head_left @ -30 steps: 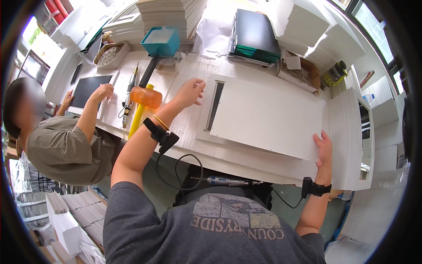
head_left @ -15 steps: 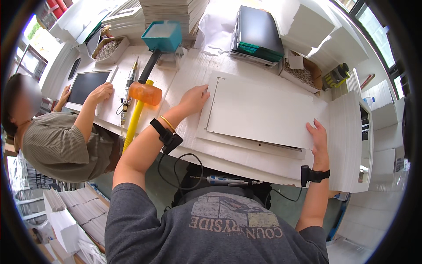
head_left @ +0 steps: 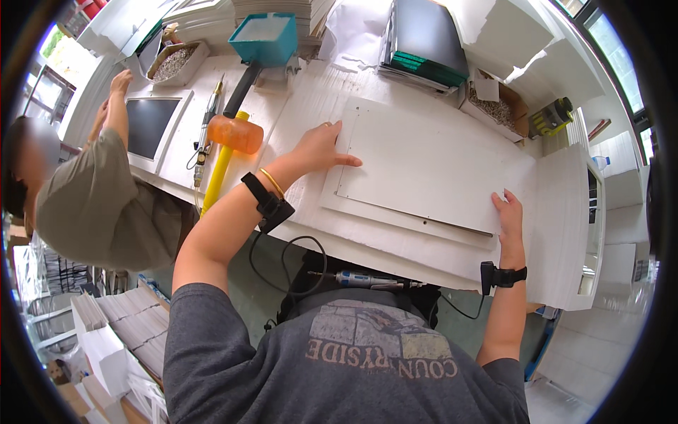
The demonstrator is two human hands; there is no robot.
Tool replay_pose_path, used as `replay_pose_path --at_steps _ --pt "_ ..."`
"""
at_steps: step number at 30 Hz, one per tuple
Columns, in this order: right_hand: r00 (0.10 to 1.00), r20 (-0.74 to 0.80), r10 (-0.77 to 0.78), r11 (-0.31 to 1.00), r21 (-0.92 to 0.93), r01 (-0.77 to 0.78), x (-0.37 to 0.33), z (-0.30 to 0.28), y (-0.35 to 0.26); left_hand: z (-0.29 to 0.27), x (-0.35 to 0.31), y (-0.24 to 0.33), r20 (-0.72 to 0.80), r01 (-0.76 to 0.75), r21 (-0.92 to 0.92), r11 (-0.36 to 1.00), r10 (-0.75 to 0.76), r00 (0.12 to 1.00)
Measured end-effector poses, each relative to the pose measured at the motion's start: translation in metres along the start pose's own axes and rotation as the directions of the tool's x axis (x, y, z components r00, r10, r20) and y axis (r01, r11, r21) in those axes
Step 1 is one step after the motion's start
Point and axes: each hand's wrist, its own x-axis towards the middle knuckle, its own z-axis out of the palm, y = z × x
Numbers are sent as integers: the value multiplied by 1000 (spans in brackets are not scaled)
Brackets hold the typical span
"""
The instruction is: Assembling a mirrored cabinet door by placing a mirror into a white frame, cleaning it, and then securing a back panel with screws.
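Note:
A white flat panel (head_left: 431, 166) with small holes along its edges lies on a slightly larger white frame (head_left: 395, 220) on the bench. A dark gap shows under the panel's near edge. My left hand (head_left: 323, 150) rests at the panel's left edge, thumb stretched over its top and fingers apart. At the opposite end, my right hand (head_left: 510, 215) touches the right edge with its fingers spread. Both palms are turned away from view, so how firmly they press cannot be told. A black strapped device sits on each of my wrists.
Left of my arm lie an orange-headed mallet (head_left: 236, 134) and a pen-shaped power tool (head_left: 209, 127). Behind are a teal tub (head_left: 263, 41), dark sheets (head_left: 429, 42) and a box of small metal pieces (head_left: 494, 109). A co-worker (head_left: 106, 198) stands left beside a framed dark panel (head_left: 152, 127).
My left thumb has come onto the panel's top from beside its edge. My right hand stays at the right edge. The co-worker's hand has lifted off the framed dark panel.

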Motion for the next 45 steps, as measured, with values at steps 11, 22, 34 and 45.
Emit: replay_pose_path --at_steps 11,22,34,45 --pt "990 71 -121 835 -532 141 -15 1 -1 3 6 -2 64 35 91 995 -41 997" --pt "820 336 -463 487 -677 552 -85 89 -16 -3 3 4 87 72 31 997 -74 993" --pt "810 254 -528 433 -740 515 -87 93 -7 32 53 52 -10 -220 404 888 245 970" --pt "816 311 -487 506 -661 554 -86 84 -11 72 79 114 14 -278 347 896 291 957"
